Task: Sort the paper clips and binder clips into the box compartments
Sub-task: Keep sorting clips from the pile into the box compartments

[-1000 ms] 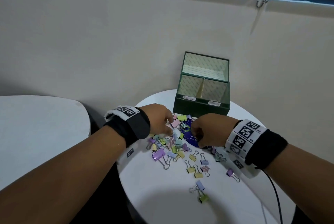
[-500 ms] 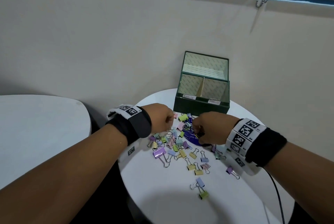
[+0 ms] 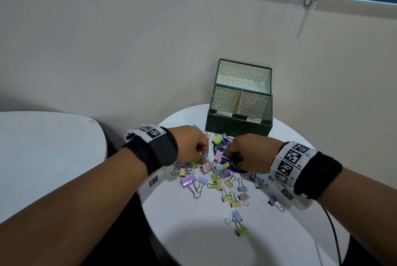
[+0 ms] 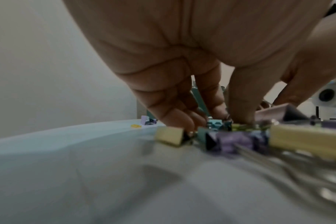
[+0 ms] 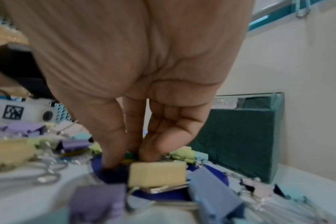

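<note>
While both hands work at the far middle of the round tabletop (image 3: 193,244), the head view shows the left hand (image 3: 191,143) and right hand (image 3: 251,152) knuckles-up over a heap of pastel binder clips (image 3: 217,171); loose clips trail toward the near edge. A green box (image 3: 238,126) stands open at the far edge, its two front compartments labelled.

From the left wrist, the left fingers (image 4: 182,116) reach down, tips among the clips; whether they pinch one I cannot tell.

From the right wrist, the right thumb and fingers (image 5: 157,144) close together on something small and green in the heap, behind a yellow clip (image 5: 157,174), the box just beyond.
</note>
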Motion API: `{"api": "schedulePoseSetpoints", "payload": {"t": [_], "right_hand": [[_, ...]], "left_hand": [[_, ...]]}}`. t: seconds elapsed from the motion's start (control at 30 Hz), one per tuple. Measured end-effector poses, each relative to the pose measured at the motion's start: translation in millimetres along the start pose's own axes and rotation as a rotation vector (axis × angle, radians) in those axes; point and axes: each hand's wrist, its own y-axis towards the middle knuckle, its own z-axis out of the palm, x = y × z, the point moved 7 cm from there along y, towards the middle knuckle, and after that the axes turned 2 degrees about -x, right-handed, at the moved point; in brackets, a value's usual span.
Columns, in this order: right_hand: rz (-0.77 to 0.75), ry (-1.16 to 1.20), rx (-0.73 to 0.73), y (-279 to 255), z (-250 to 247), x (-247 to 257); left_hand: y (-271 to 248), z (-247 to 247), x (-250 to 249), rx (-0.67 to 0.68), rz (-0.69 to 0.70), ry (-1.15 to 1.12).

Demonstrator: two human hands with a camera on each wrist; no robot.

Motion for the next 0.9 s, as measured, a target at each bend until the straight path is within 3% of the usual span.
{"api": "schedulePoseSetpoints", "payload": {"t": [0.37, 0.5, 0.57, 0.77, 0.83, 0.9], "right_hand": [[-0.018, 0.113, 0.012, -4.0, 0.5, -6.9], [-0.010, 0.305, -0.026, -11.0, -13.8, -19.1], [-0.002, 0.542, -0.073, -15.9, -24.9, -28.8], [-0.030, 1.814, -0.104, -26.9, -28.1, -49.4], [-0.045, 1.984, -0.117, -27.0, -28.7, -52.9], [-0.027, 2.007, -0.157, -26.7, -30.5, -56.3]], "left_hand": [[3.2, -12.3, 5.3, -0.150, -0.034, -0.062], [2.0, -18.6, 10.2, -0.216, -0.091, -0.082], [0.0, -21.7, 13.5, -0.229, -0.118, -0.060], [-3.7, -15.6, 9.2, -0.151, -0.090, 0.015], [-3.6, -11.4, 9.6, -0.098, -0.098, 0.030], [-2.4, -10.6, 9.7, -0.087, -0.093, 0.037]]}}
